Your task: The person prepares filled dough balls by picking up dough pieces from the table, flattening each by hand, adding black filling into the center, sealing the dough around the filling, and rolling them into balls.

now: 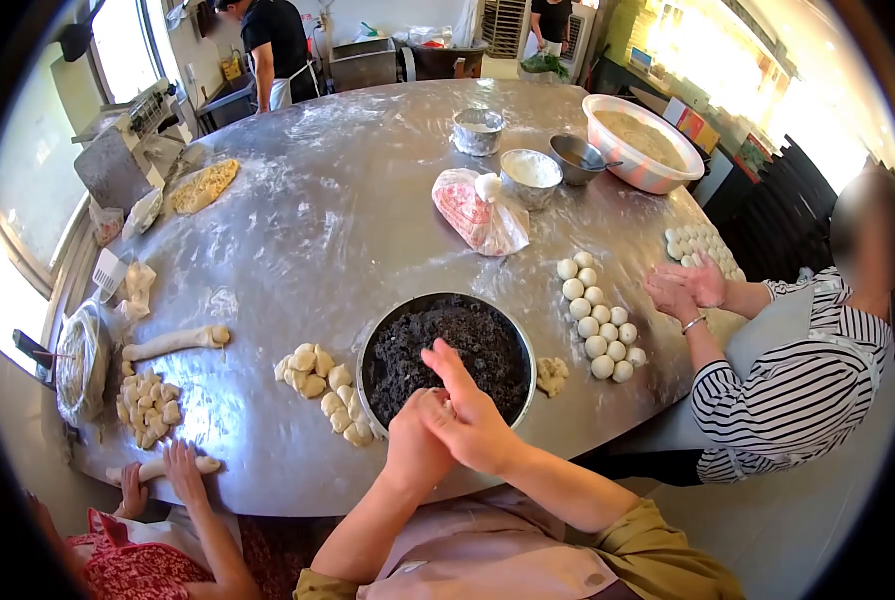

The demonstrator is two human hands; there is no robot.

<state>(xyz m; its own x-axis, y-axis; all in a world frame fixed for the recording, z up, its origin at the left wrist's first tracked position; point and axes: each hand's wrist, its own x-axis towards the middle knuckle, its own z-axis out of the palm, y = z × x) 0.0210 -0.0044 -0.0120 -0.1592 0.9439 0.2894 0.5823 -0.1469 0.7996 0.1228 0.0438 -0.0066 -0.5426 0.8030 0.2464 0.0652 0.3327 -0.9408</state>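
My left hand [419, 438] and my right hand [479, 425] are pressed together above a round metal bowl [530, 368] of dark crumbly filling [442, 335]. The left fingers curl in against the right palm. On the right hand the fingers are stretched out, pointing up and left. A small pale patch shows between the palms, but what lies there is mostly hidden. Left of the bowl are pieces of dough [307, 368], and more dough pieces [344, 408] touch its rim. A small lump of dough [551, 376] sits to the right.
Rows of white dough balls [597, 318] lie to the right, near a person in a striped top [787, 355]. At left, another person's hands [179, 470] rest on a dough roll [157, 470]. A pink-and-white bag [472, 210], metal bowls [532, 180] and a large tub [642, 140] stand farther back.
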